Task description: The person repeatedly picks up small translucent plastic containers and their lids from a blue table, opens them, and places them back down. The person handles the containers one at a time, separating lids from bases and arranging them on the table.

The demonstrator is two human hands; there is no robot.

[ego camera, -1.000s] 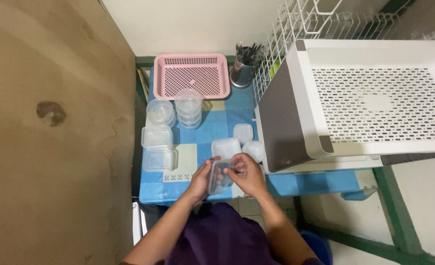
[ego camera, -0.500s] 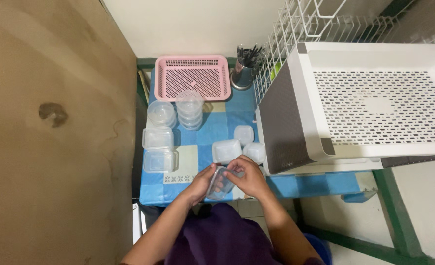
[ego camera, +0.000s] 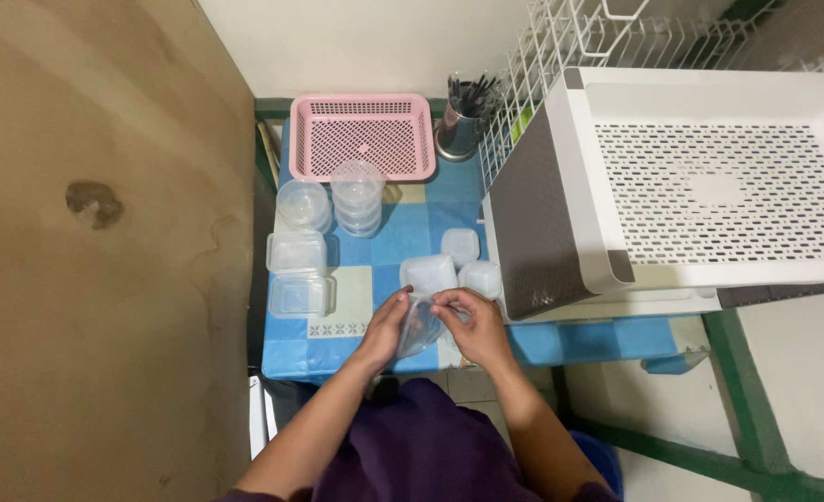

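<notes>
- Since the earlier frame: both hands have dropped slightly toward the near edge of the tabletop (ego camera: pixel 356 288), and the clear piece between them has tilted more on edge; everything else on the blue tile top sits where it was.
- Left hand (ego camera: pixel 386 327): fingers closed on the left side of a clear plastic container (ego camera: pixel 419 327), pinching it.
- Right hand (ego camera: pixel 472 325): fingertips gripping the top right edge of the same container, thumb side toward the rim.
- Container is off the surface, held above the tabletop's near edge, just in front of the three small clear tubs (ego camera: pixel 428 273). Can't tell whether it is a lid, a tub or both pressed together; too transparent.
- Risk 1: it hangs over the edge, not over the top. A slip of either pinch likely sends it onto the lap or floor, not back onto the tabletop.
- Risk 2: thin plastic gripped at the rim only; uneven squeeze could flex or pop it out sideways.
- Risk 3: the small tubs sit just beyond the knuckles; a forward jerk could knock them.
- Stack of round tubs (ego camera: pixel 357 197) and square tubs (ego camera: pixel 297 274) further left of the hands, pink basket (ego camera: pixel 361 137) at the far end: well apart, low risk.
</notes>
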